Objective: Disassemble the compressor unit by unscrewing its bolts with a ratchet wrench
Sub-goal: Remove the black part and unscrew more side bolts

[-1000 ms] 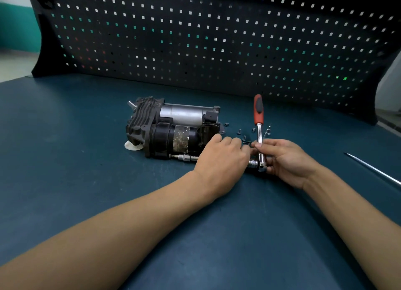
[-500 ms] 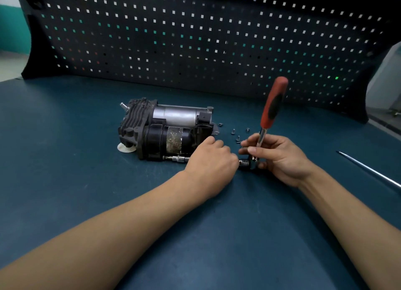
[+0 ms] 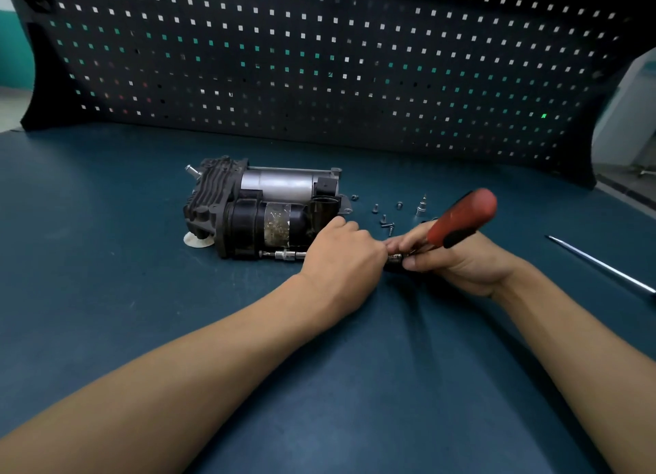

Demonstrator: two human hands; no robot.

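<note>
Gripping the socket extension [image 3: 285, 255] low against the compressor unit [image 3: 262, 211], which lies on its side on the bench [image 3: 142, 296], the left hand [image 3: 342, 251] curls knuckles-up. The unit looks heavy and rigid, best braced by its casing. The right hand [image 3: 461, 264] clasps the ratchet wrench [image 3: 461, 218] near its head, with the red handle tilted up.

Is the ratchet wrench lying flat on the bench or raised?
Raised: the red handle slants up off the bench, right hand gripping its shaft.
</note>
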